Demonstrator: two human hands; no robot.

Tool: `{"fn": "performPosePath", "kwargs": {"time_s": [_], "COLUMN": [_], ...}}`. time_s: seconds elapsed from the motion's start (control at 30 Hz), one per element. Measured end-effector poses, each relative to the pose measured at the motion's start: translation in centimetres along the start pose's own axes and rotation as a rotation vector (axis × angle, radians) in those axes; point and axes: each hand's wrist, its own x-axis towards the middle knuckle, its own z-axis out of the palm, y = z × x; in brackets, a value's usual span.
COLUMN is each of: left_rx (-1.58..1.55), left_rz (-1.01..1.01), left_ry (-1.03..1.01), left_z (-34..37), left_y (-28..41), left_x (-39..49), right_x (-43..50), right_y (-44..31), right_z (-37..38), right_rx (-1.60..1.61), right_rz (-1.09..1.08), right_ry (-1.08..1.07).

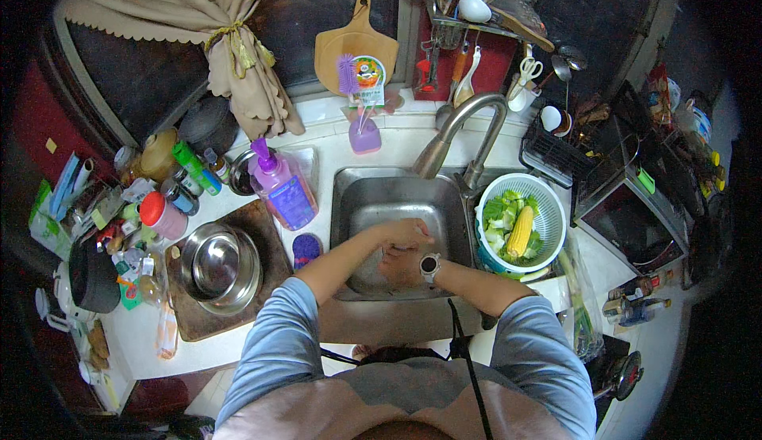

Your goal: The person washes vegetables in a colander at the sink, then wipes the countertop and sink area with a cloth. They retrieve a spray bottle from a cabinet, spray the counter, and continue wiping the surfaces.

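Both my hands are over the stainless steel sink [372, 214], one just above the other in the picture. My left hand [409, 233] reaches in from the left with its fingers bent downward. Close below it is my right hand [400, 266], curled, with a watch [429, 266] on that wrist. Whether the hands touch, or hold anything small, cannot be made out. The faucet [434, 151] arches over the back of the sink. To the right, a white colander [550, 217] holds a corn cob [521, 232] and leafy greens [495, 211].
Left of the sink stand a purple pump bottle [292, 199] and a purple scrubber [306, 249]. Two nested steel bowls [217, 264] rest on a dark cutting board [271, 249]. A microwave oven [631, 220] and bagged green onions [577, 297] are at the right.
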Motion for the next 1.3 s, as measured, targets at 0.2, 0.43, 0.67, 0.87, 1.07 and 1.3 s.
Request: {"fn": "performPosePath", "kwargs": {"time_s": [0.2,0.43,0.67,0.87,1.07,1.3], "left_rx": [-0.349,0.906,1.340,0.915,-0.547,-1.262], "left_rz": [0.244,1.075,1.537,1.358,0.764,0.629], "left_ry": [0.211,0.720,0.431,0.806,0.976,0.702], "left_z": [-3.4,-0.6,3.2,4.8,7.6,4.7], "left_y": [-2.3,0.7,3.7,3.3,5.5,4.6], "left_x": [-3.7,-6.1,-10.0,-8.8,-8.2,-4.9], "right_x": [-3.3,-5.5,-5.2,-3.8,-2.3,-1.2], "right_y": [0.1,1.6,1.2,0.2,1.2,0.5], "right_z": [-1.3,-5.6,-7.4,-6.1,-5.8,-7.9], "right_rx": [-0.083,1.790,2.529,2.756,2.369,0.697], "right_rz": [-0.164,0.802,0.475,0.425,0.700,0.700], "right_ry": [0.386,0.758,0.137,0.786,1.255,1.624]}}
